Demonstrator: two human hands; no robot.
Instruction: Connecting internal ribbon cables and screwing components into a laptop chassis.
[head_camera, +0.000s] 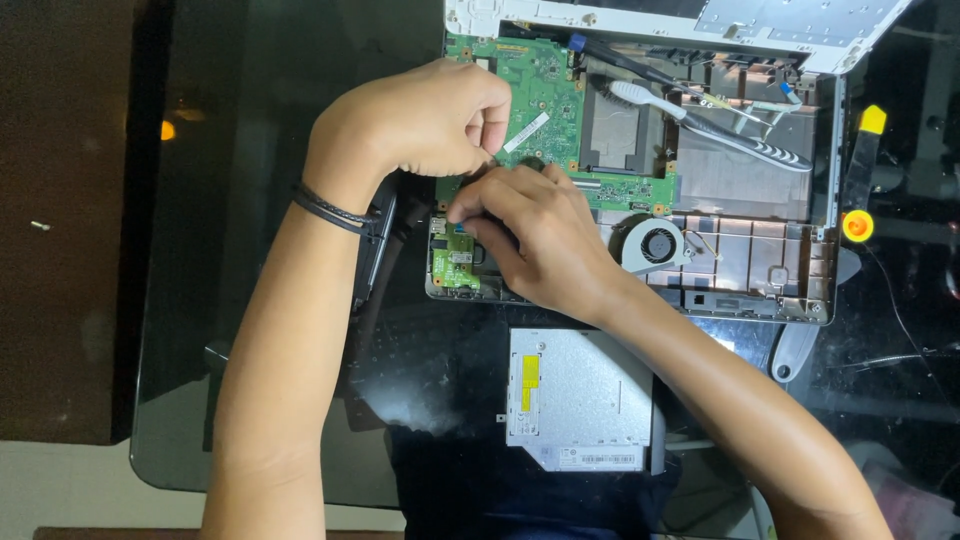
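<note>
1. Head view looks down on an opened laptop chassis (770, 270) lying on a dark glass counter (240, 300).
2. Left hand (420, 120) curls into a closed grip over the green motherboard (545, 95); what it pinches, I cannot tell.
3. Right hand (535, 240) presses bent fingers at the board's near left corner, beside a small green board (455, 262).
4. Cooling fan (655, 245) sits just right of it.
5. Silver optical drive (580, 400) lies nearer, apart.
</note>
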